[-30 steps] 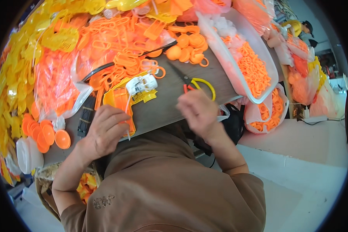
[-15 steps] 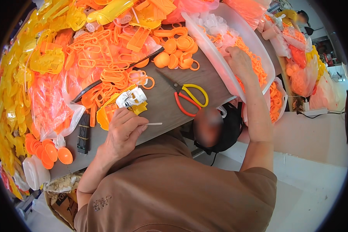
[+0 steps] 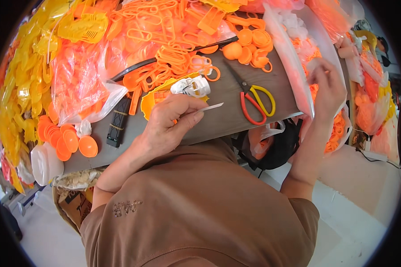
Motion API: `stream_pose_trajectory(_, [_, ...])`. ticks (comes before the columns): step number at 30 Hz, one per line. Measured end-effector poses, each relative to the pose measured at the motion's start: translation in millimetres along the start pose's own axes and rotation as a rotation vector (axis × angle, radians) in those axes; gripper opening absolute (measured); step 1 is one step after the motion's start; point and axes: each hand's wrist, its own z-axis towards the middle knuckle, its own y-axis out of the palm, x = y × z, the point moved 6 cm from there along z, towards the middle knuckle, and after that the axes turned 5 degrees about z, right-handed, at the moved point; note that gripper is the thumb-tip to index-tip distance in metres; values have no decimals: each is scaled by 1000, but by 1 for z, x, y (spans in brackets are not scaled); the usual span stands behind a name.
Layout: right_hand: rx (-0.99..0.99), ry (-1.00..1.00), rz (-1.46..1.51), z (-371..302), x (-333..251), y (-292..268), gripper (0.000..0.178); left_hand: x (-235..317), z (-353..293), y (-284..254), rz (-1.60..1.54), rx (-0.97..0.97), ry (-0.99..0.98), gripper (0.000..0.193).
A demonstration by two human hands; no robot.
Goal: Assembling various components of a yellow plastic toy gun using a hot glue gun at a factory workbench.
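Observation:
My left hand [image 3: 173, 116] is closed in a pinch on a thin white strip [image 3: 213, 107], whose free end points right. Just beyond its knuckles lies a white plastic part [image 3: 190, 86] on a yellow basket-like piece [image 3: 148, 101]. My right hand [image 3: 329, 86] is over the long white bin [image 3: 286, 58], its fingers bent and smeared by motion. Whether they hold anything is unclear. Inside the bin are small orange pieces [image 3: 313, 92] and whitish translucent ones [image 3: 294, 27]. Scissors [image 3: 250, 89] with one red and one yellow handle lie on the table between my hands.
Orange clips and rings [image 3: 171, 55] heap at the back, yellow plastic pieces [image 3: 29, 89] at the left. Round orange pieces [image 3: 249, 44] lie beyond the scissors. A black bundled bar [image 3: 117, 122] and orange spoons [image 3: 88, 146] lie left. A black bag [image 3: 278, 149] hangs below the table edge.
My right hand has lifted from the pieces in the bin, and its fingers have shifted. My left hand keeps its pinch on the white strip. The whole view has swung, moving the scene rightward.

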Motion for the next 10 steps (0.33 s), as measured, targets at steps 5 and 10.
stream_pose_trajectory(5, [-495, 403, 939, -93, -27, 112, 17, -4, -4, 4, -214, -102, -139, 16])
stream_pose_trajectory(10, [-529, 696, 1422, -125, -9, 158, 29, 3, -1, 1, -262, -154, -89, 33])
